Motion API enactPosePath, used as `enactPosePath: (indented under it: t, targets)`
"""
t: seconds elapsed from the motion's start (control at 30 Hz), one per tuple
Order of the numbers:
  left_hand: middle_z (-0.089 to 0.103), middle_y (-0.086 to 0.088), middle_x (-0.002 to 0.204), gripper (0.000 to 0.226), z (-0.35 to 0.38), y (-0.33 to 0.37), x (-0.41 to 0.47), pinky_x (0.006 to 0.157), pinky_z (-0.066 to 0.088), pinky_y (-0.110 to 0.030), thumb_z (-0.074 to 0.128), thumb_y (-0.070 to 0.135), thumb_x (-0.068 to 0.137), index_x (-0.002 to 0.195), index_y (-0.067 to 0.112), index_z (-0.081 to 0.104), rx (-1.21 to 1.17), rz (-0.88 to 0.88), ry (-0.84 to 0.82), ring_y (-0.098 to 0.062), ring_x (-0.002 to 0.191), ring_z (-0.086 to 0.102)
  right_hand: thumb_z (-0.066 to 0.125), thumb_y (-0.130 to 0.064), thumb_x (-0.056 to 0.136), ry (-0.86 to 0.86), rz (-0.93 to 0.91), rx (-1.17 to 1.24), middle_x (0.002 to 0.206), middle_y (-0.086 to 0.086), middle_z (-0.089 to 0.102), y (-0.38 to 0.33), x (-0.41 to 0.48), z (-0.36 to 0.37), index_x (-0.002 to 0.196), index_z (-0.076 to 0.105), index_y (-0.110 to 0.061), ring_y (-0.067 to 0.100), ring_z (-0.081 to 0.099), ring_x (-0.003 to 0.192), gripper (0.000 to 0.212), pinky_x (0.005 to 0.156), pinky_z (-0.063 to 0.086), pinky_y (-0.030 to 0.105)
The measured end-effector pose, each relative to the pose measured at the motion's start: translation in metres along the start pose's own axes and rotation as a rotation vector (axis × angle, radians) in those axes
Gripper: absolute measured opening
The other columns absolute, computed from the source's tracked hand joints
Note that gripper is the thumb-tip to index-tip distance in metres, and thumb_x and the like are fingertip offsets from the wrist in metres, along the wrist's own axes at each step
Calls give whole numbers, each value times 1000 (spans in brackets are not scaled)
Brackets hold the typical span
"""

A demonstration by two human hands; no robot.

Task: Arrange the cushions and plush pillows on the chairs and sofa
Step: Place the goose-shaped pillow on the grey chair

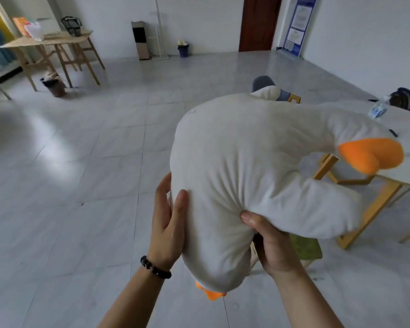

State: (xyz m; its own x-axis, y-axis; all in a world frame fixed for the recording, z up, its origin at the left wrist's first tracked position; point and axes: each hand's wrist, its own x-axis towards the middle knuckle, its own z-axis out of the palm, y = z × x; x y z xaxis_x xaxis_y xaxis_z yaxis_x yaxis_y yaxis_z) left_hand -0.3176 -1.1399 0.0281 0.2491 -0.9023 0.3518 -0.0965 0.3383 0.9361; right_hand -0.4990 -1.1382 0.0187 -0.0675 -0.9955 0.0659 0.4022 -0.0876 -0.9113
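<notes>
The right hand (272, 242) grips the soft white goose-shaped plush pillow (246, 166); the left hand (168, 223) lies flat, steadying it, probably for carrying.

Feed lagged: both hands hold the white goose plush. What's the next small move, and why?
Probably lower the goose plush onto the green seat showing below it. The right hand grips it from below, the left hand presses flat on its side, and it rests on nothing yet.
</notes>
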Motion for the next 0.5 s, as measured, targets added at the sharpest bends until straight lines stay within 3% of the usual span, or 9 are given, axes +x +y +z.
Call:
enactPosePath:
  t: [0.1, 0.27, 0.37, 0.5]
  targets:
    - [60, 36, 124, 47, 19, -22, 75, 91, 43, -7, 48, 32, 97, 140, 14, 44, -35, -39, -69, 10, 118, 56, 81, -24, 58, 71, -26, -8, 123, 1, 73, 5, 68, 6, 105, 79, -30, 22, 65, 120, 48, 106, 46, 43]
    - [61, 33, 124, 55, 61, -85, 193, 91, 44, -8, 49, 46, 89, 137, 21, 45, -57, -75, -161, 7, 120, 56, 82, -23, 58, 179, -11, 26, 129, 6, 70, 37, 190, -3, 110, 77, -28, 27, 62, 125, 52, 113, 41, 54]
    - [60, 34, 124, 41, 91, -135, 268, 92, 43, -9, 50, 33, 94, 134, 25, 46, -35, -112, -197, 7, 121, 55, 83, -23, 57, 242, 15, 32, 127, 6, 72, 65, 273, -10, 110, 78, -26, 28, 63, 124, 53, 113, 41, 55]
    - [61, 36, 119, 40, 128, -182, 381, 89, 43, -6, 45, 29, 93, 133, 26, 46, 4, -149, -229, 9, 118, 56, 86, -24, 54, 305, 61, 44, 124, 6, 73, 85, 398, -14, 113, 75, -19, 27, 65, 120, 60, 111, 44, 55]
